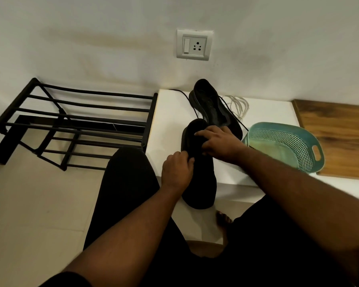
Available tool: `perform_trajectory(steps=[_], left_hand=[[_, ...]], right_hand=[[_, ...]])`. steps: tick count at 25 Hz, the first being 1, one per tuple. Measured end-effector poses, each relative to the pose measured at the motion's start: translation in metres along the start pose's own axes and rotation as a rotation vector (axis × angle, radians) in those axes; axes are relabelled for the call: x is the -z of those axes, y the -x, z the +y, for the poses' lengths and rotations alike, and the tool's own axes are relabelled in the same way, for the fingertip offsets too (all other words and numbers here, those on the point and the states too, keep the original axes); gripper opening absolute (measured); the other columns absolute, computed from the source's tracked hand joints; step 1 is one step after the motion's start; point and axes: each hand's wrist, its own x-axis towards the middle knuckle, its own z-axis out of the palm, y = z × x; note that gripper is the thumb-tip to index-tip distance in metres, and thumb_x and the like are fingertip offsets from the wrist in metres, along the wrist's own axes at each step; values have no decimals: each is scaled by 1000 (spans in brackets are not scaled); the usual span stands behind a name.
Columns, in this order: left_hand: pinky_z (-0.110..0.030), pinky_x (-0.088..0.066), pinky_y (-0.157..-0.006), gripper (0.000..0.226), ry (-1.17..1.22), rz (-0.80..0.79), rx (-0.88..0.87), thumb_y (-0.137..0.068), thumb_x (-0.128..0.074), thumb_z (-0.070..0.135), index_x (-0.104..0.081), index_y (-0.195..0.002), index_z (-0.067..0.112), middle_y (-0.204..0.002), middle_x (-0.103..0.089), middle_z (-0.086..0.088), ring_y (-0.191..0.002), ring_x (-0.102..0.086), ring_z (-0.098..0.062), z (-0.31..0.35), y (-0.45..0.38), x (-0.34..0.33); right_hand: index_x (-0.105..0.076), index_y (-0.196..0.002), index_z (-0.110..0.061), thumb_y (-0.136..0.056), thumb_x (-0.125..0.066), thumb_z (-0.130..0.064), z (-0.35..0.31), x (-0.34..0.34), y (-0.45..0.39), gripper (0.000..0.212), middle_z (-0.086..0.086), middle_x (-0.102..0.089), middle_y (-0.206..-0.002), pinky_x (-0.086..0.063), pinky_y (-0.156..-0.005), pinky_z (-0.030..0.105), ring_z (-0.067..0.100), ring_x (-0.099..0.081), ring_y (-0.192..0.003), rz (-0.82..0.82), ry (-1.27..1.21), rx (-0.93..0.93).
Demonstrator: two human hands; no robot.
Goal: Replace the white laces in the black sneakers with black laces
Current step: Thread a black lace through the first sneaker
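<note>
Two black sneakers rest on a white table [170, 112]. The near sneaker [201, 183] hangs partly over the table's front edge. My left hand [177, 169] pinches something at its left side, too dark to make out. My right hand [218, 141] lies over its upper part with fingers curled on it. The far sneaker [214, 106] lies on its side behind, with a black lace [187, 96] trailing from it. A bundle of white laces [239, 106] sits beside it near the wall.
A teal perforated basket [286, 146] stands at the right of the sneakers, next to a wooden board [336, 131]. A black metal shoe rack [75, 125] stands on the floor at the left. A wall socket [194, 45] is above. My knees are under the table.
</note>
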Motion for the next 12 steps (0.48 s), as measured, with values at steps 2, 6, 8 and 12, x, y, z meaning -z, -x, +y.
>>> perform_trajectory(steps=[2, 6, 8, 12], left_hand=[[-39, -46, -89, 66, 12, -44, 56, -86, -50, 67, -45, -128, 16, -123, -51, -8, -111, -51, -27, 6, 12, -8], [-59, -9, -115, 119, -88, -303, 126, -74, -53, 79, 18, -151, 23, -161, 17, -7, -148, 9, -37, 11, 28, -27], [-63, 2, -113, 120, -142, -329, 116, -76, -48, 81, 32, -145, 25, -157, 32, -4, -145, 24, -37, 8, 27, -31], [-68, 8, -109, 119, -227, -322, 114, -74, -39, 86, 35, -144, 23, -156, 34, -6, -143, 28, -36, 5, 29, -33]], right_hand=[[-67, -110, -23, -94, -53, -29, 8, 7, -6, 22, -3, -49, -138, -43, -95, 43, 24, -43, -125, -63, -42, 18], [-60, -126, -25, -95, -50, -28, -3, 8, -13, 32, 0, -49, -135, -46, -94, 40, 25, -43, -119, -151, -3, -37], [-60, -125, -24, -94, -52, -29, -9, 8, -17, 32, 2, -47, -136, -43, -92, 39, 25, -42, -120, -189, 61, -39], [-64, -117, -18, -91, -58, -27, -14, 17, -26, 27, 5, -54, -122, -44, -84, 36, 25, -48, -115, -233, 88, -14]])
